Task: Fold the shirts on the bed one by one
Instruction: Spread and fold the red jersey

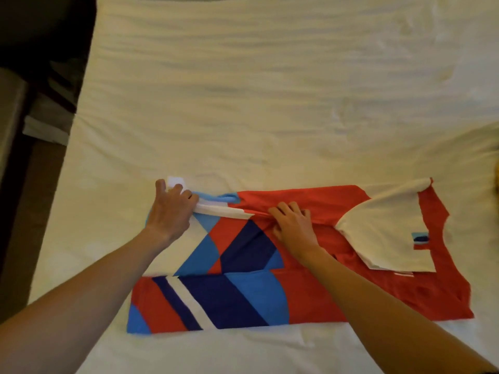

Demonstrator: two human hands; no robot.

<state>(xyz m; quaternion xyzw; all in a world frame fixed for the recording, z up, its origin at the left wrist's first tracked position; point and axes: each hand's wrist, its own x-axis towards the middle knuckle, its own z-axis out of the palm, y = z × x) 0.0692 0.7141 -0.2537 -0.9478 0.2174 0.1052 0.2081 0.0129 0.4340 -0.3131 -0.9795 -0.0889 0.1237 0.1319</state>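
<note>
Left hand (171,209) pinching shirt (310,298) far edge, right hand (293,225) flat on its middle, mid lengthwise fold on bed (243,103); next, probably far edge drawn inward and smoothed

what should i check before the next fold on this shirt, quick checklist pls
1. Left hand gripping the far edge of the shirt: ok, fingers curled on the fabric.
2. Right hand holding the middle down: ok.
3. White sleeve tucked inward: ok, lying folded over the red body.
4. Fabric smooth at the fold: not ok, bunched beside the right hand.
5. Near edge lying flat: ok.
6. Bed has room beyond the shirt: ok.
</note>
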